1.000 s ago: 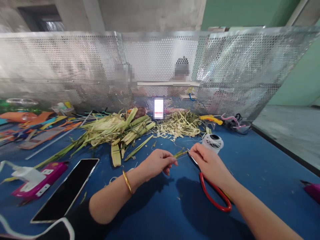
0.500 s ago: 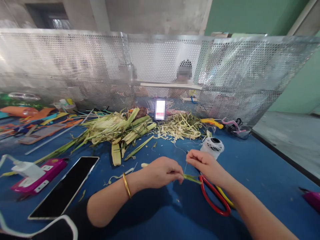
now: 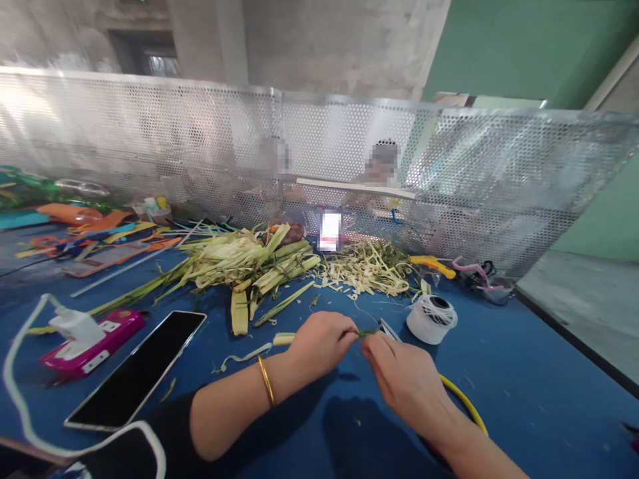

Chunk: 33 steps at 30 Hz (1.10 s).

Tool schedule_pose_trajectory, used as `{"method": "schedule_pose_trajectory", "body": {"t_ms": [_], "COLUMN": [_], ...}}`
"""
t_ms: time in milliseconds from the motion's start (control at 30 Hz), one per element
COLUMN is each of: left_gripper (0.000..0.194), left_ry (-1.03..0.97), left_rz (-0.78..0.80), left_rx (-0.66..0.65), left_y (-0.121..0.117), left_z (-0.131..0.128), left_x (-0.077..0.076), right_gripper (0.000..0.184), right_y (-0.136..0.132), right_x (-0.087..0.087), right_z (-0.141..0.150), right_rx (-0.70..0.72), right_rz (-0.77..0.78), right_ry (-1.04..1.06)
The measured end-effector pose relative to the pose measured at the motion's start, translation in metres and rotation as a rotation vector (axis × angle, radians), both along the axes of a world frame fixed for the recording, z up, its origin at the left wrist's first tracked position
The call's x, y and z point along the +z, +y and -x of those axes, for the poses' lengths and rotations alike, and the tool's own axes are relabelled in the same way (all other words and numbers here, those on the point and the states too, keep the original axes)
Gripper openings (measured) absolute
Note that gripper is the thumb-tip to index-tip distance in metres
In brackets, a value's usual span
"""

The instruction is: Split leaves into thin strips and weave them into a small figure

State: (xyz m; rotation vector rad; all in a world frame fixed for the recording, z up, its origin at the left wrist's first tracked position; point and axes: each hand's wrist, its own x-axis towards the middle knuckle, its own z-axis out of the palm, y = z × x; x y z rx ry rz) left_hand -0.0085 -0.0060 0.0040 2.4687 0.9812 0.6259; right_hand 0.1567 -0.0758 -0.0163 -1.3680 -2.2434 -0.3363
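Note:
My left hand [image 3: 324, 342], with a gold bangle on its wrist, pinches one end of a short green plant strip [image 3: 368, 332]. The fingers of my right hand [image 3: 404, 372] are closed at the strip's other end, close to the left fingertips. Scissors [image 3: 463, 399] with metal blades and a yellow handle lie under or within my right hand, which hides most of them; I cannot tell whether the palm grips them. Just beyond that hand stands a spool of white thread [image 3: 432, 320]. A pale stalk piece [image 3: 283, 338] lies behind my left wrist.
Behind my hands lie a pile of husk-like leaves [image 3: 234, 259] and a heap of trimmings [image 3: 372, 266]. A phone [image 3: 140, 369] and a magenta power strip [image 3: 94, 342] with a white cable are at left. A perforated metal screen [image 3: 200, 146] borders the table; people sit beyond it.
My hands have drawn closer together on the green strip. My right hand has turned and covers the scissors' red handle. The camera view has shifted, placing the surroundings further right.

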Motion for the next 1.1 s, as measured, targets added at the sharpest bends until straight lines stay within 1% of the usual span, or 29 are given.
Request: {"method": "schedule_pose_trajectory", "body": {"t_ms": [67,133,200,233,267,300,367,433,500,600,667,733,800,867,933,1000,1100], "left_gripper": [0.019,0.018,0.015,0.014,0.013,0.014,0.017,0.019,0.019,0.019,0.019,0.018,0.019,0.02,0.022,0.022,0.021], "left_ry": [0.12,0.154,0.067,0.003,-0.059,-0.117,-0.225,-0.307,-0.34,-0.315,-0.302,-0.285,-0.269,-0.267,-0.271,-0.257,-0.192], "left_rz": [-0.101,-0.117,-0.037,0.032,0.112,0.202,0.35,0.431,0.458,0.491,0.513,0.525,0.52,0.5,0.463,0.411,0.298], "left_rx": [-0.133,-0.286,-0.408,-0.428,-0.409,-0.358,-0.215,-0.08,0.01,0.072,0.078,0.077,0.077,0.078,0.088,0.109,0.145], "left_y": [-0.001,-0.002,-0.001,-0.001,0.0,0.0,0.001,0.001,0.002,0.001,0.001,0.001,0.001,0.001,0.0,0.0,0.0], "left_z": [0.002,0.003,0.005,0.005,0.004,0.004,0.002,0.001,0.0,0.0,-0.001,-0.001,-0.002,-0.002,-0.003,-0.003,-0.004], "left_x": [-0.003,-0.001,0.003,0.006,0.009,0.011,0.015,0.016,0.015,0.014,0.012,0.01,0.008,0.006,0.006,0.006,0.005], "right_gripper": [0.024,0.022,0.02,0.021,0.023,0.024,0.023,0.02,0.02,0.017,0.015,0.016,0.018,0.02,0.02,0.019,0.018], "right_y": [0.001,0.004,0.009,0.012,0.014,0.017,0.019,0.019,0.015,0.008,0.005,0.004,0.006,0.008,0.009,0.008,0.004], "right_x": [0.002,0.008,0.016,0.018,0.02,0.021,0.019,0.014,0.008,0.003,0.002,0.002,0.001,0.0,-0.001,-0.002,-0.005], "right_z": [-0.003,-0.009,-0.016,-0.02,-0.022,-0.024,-0.024,-0.02,-0.013,-0.005,-0.001,0.0,0.001,0.001,0.002,0.003,0.009], "right_rx": [-0.009,-0.011,0.012,0.032,0.046,0.06,0.077,0.081,0.069,0.095,0.156,0.224,0.266,0.277,0.275,0.263,0.243], "right_rz": [0.03,0.158,0.357,0.457,0.536,0.602,0.664,0.625,0.487,0.238,0.134,0.123,0.188,0.255,0.284,0.292,0.274], "right_ry": [-0.011,0.115,0.322,0.427,0.531,0.624,0.759,0.769,0.667,0.518,0.469,0.477,0.565,0.68,0.729,0.687,0.568]}}
